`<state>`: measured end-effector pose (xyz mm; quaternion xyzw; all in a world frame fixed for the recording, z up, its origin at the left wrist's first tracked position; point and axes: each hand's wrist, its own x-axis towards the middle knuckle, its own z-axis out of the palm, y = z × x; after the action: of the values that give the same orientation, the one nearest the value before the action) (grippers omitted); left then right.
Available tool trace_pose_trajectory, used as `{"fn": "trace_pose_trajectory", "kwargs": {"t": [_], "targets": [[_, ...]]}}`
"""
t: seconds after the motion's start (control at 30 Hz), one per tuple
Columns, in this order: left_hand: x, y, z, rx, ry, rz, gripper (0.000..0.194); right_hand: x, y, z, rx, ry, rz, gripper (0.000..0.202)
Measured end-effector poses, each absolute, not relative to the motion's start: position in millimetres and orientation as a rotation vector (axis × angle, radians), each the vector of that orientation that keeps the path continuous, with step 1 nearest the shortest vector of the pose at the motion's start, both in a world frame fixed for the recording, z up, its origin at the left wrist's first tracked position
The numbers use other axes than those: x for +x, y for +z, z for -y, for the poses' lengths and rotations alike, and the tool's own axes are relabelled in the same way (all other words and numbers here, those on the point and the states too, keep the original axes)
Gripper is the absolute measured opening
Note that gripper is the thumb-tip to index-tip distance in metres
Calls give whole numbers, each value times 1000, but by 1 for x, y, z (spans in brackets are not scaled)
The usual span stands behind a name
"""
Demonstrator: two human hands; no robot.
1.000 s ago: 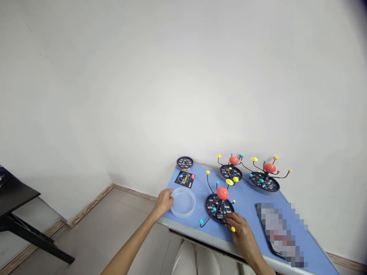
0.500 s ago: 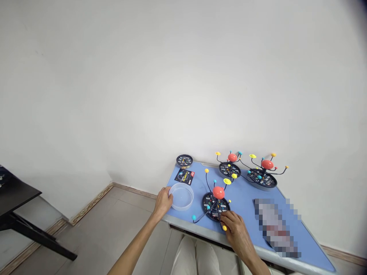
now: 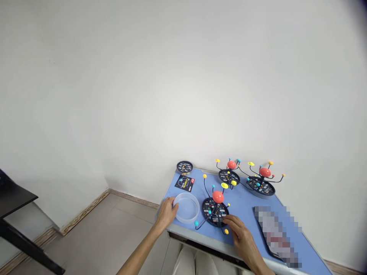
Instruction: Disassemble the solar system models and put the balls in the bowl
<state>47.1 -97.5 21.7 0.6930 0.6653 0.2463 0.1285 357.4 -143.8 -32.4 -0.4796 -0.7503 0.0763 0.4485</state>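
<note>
My left hand (image 3: 168,212) grips the left rim of a clear round plastic container (image 3: 186,220), which lies on the blue table. Close to its right stands a solar system model (image 3: 218,197) with a red ball on a round black printed base and thin black arms tipped with yellow, orange and blue balls. At the front right edge of that base, my right hand (image 3: 240,233) has its thumb and fingers closed on the rim, beside an arm with a yellow ball.
Two similar models (image 3: 231,165) (image 3: 265,172) stand toward the back right. A round black printed disc (image 3: 184,167) and a dark printed card (image 3: 185,183) lie at the back left. On the right is a phone-like slab (image 3: 266,233), its face pixelated. A black table (image 3: 17,194) stands far left.
The clear container has slid right with my left hand, closer to the model. My right hand has shifted slightly right at the base's edge. The whole view has tilted a little.
</note>
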Motion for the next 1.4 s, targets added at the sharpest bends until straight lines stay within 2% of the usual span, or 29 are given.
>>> {"fn": "trace_pose_trajectory", "kwargs": {"t": [0.13,0.3,0.4,0.53,0.67,0.83,1.17,1.4], "targets": [[48,35,101,2015,919,-1954,33,381,-14,142,-1252,63,1778,33],[81,60,96,2048,1068,-1555,23,379,51,125,-1376,-89,1826,40],[112,62,84,1933,1029,-1343,20,356,93,111,-1621,-69,2067,39],[142,57,63,1805,872,-1240,27,327,125,98,-1965,-82,2279,35],[157,55,51,1832,783,-1168,20,314,134,95,-2021,-130,2414,37],[167,52,46,1820,730,-1104,11,313,138,92,-1964,-151,2540,28],[177,28,36,1707,764,-1048,24,303,144,89,-1978,-150,2604,28],[182,20,33,1667,819,-1033,21,301,143,87,-1978,-177,2642,27]]}}
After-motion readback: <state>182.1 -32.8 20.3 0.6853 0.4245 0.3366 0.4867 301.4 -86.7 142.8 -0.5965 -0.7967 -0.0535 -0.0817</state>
